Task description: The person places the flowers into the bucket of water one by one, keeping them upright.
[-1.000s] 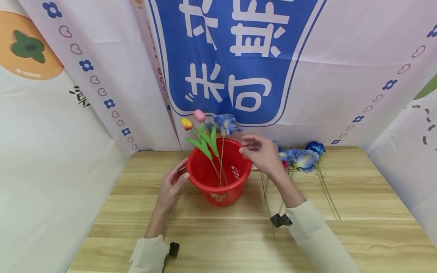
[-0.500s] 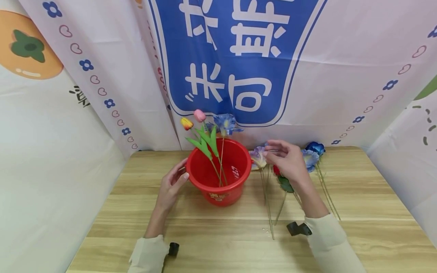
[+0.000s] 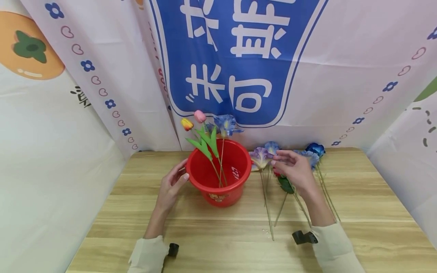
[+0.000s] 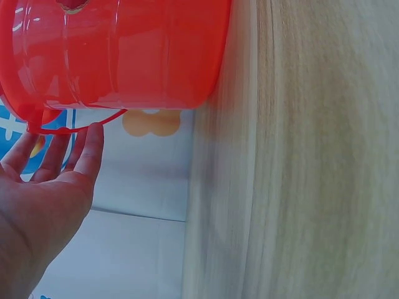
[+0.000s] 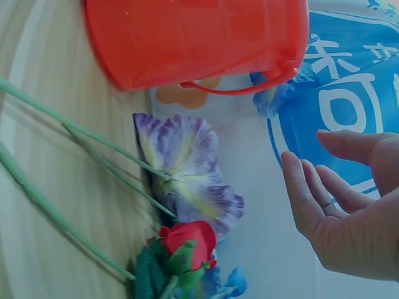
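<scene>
A red bucket (image 3: 221, 199) stands on the table, holding a yellow-orange tulip (image 3: 186, 124), a pink tulip (image 3: 199, 116) and a blue flower (image 3: 225, 124) that lean against its rim. My left hand (image 3: 172, 185) is at the bucket's left side; its extended fingers touch the thin handle (image 4: 112, 118) below the rim. To the bucket's right, my right hand (image 3: 296, 171) hovers over the loose flowers with relaxed fingers and nothing between them. Nearest to it lie a purple flower (image 5: 187, 168) and a red rose (image 5: 190, 243), partly hidden by the hand in the head view.
More artificial flowers, including a dark blue rose (image 3: 315, 149) and a pale blue flower (image 3: 311, 158), lie at the back right, their long stems pointing forward. Behind the wooden table (image 3: 211, 235) hangs a printed cloth (image 3: 334, 94).
My right hand has moved away from the bucket's rim to the right, over the loose flowers, uncovering the purple one. My left hand, the bucket and its flowers have stayed in place.
</scene>
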`<control>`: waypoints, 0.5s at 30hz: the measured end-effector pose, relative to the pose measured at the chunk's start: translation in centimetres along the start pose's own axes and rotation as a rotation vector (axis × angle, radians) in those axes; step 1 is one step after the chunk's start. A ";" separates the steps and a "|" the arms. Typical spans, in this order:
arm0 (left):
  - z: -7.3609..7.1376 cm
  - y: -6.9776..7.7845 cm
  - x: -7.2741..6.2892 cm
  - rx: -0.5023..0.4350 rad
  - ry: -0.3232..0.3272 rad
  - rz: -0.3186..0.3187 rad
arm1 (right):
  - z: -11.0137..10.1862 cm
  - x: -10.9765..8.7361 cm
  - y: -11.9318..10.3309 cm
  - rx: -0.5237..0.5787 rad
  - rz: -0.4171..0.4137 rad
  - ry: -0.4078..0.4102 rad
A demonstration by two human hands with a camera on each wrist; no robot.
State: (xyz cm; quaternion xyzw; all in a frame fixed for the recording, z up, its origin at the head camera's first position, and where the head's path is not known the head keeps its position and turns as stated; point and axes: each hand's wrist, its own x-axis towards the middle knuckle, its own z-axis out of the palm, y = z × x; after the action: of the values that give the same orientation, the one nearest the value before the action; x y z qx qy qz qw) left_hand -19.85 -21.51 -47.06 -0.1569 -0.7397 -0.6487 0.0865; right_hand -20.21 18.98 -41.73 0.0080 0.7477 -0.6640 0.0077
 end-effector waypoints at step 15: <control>0.0 0.0 0.0 -0.019 -0.002 -0.009 | 0.9 0.8 2.6 0.024 0.058 -0.023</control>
State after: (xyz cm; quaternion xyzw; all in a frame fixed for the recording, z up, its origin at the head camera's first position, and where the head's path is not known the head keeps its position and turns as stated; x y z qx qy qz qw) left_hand -19.83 -21.51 -47.08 -0.1548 -0.7342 -0.6560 0.0814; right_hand -20.99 18.42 -44.38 0.0220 0.7389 -0.6725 0.0353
